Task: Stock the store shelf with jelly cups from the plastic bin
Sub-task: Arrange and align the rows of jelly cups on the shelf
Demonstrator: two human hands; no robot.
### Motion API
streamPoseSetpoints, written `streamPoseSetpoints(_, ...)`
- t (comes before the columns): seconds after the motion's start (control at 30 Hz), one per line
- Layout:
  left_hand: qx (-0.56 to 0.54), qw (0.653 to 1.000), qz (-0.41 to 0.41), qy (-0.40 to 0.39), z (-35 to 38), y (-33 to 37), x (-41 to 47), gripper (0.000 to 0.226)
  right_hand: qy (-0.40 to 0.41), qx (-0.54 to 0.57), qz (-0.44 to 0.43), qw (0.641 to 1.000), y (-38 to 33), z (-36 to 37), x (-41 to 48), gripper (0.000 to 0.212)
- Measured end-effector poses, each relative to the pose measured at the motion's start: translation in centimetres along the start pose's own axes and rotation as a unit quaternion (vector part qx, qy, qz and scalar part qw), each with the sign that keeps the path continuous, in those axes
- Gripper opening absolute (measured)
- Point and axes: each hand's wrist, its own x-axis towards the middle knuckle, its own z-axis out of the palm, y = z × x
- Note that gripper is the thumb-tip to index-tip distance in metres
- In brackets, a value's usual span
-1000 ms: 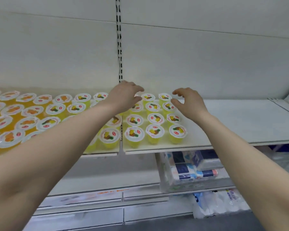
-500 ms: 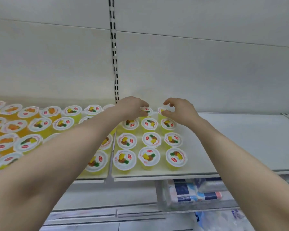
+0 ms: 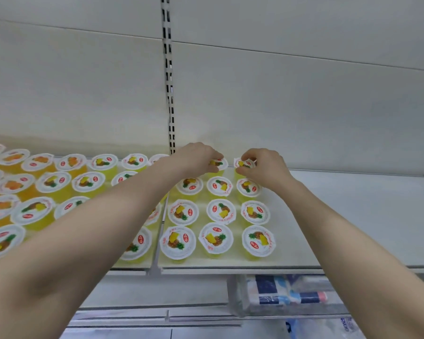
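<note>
Shelf (image 3: 353, 216): yellow jelly cups (image 3: 219, 211) stand in rows, lids up, on both sides of the slotted upright (image 3: 170, 113). Left hand (image 3: 196, 159), just right of the upright, has its fingers curled over a back-row cup (image 3: 218, 163), grasping it. Right hand (image 3: 267, 168), further right of the upright, pinches the end cup (image 3: 245, 164) by its lid rim between thumb and fingers. The two held cups sit near each other, apart. Orange-filled cups (image 3: 12, 184) stand far left of the upright.
</note>
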Motion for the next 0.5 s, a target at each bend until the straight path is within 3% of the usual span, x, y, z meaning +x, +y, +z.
streamPoseSetpoints(0.17,0.014,1.0,0.003,0.01,-0.1,0.1,-0.4,0.039,-0.009,0.012,-0.003,1.0,0.3,-0.1,-0.1,0.042)
streamPoseSetpoints(0.33,-0.044,0.992,0.023,0.113,-0.7,0.2,-2.7,0.038,0.023,0.043,-0.021,0.999,0.8,-2.1,-1.8,0.038)
streamPoseSetpoints(0.5,-0.042,0.997,0.02,0.055,-1.2,1.6,-4.7,0.051,-0.063,0.045,-0.029,0.997,0.7,-3.1,-4.3,0.038)
